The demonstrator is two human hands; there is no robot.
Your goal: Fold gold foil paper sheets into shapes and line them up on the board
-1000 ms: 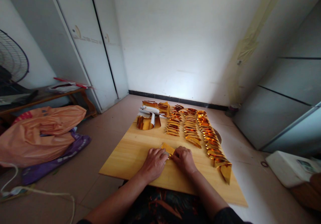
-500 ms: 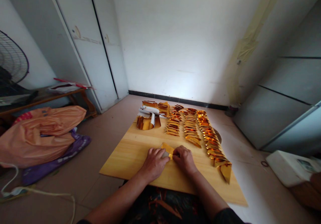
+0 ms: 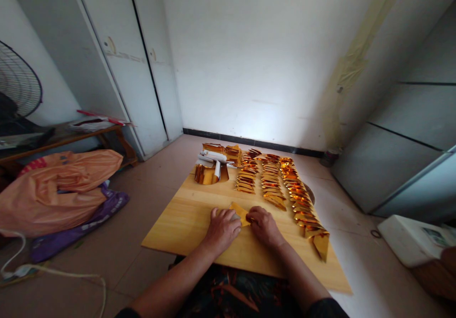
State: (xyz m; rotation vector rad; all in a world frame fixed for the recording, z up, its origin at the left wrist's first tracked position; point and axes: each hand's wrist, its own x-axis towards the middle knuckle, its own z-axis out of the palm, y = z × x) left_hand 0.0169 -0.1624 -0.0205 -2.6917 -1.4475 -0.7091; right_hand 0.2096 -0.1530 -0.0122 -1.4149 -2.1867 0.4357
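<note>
A small sheet of gold foil paper (image 3: pixel 241 210), partly folded, lies on the wooden board (image 3: pixel 185 223) between my two hands. My left hand (image 3: pixel 223 229) is bent over its left part, with the fingers pressing it against the board and a bit of greyish paper showing at the fingertips. At the right edge, my right hand (image 3: pixel 264 225) pinches the foil paper with curled fingers. The hands cover much of the sheet, so its full shape is hidden.
Three rows of folded gold pieces (image 3: pixel 272 180) run along the board's right half. Curled gold sheets (image 3: pixel 206 174) and white paper rolls (image 3: pixel 213 156) lie at its back left. An orange bag (image 3: pixel 67 185) is on the floor, left. A white box (image 3: pixel 413 237) stands right.
My left fingers have shifted slightly, and the left thumb has drawn back from the middle. More of the gold surface shows between the hands. My right hand stays nearly in place.
</note>
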